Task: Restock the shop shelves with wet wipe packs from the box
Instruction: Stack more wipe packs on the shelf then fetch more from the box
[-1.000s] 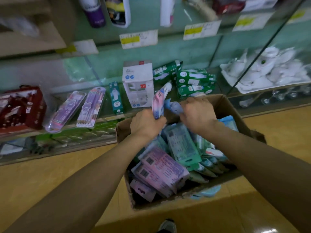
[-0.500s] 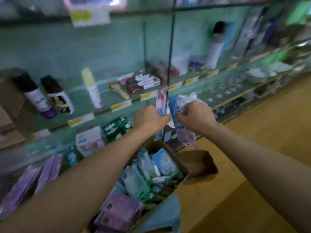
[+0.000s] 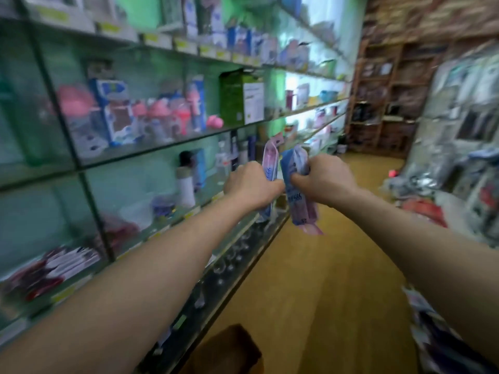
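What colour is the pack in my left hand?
The pack is mostly pink, head view.

Pink-capped bottles (image 3: 159,117) are standing in a row, left of a tall green box (image 3: 240,97). White bottle (image 3: 185,184) is standing lower down. Red-and-white packs (image 3: 59,268) are lying lower left. Wooden floor (image 3: 310,279) is running back to a blurred brown rack (image 3: 388,98).

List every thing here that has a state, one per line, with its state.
left grip, curled round pink pack.
right grip, curled round blue pack.
pink pack, held upright, not yet shelved.
blue pack, held upright, not yet shelved.
green carton, upright on shelf.
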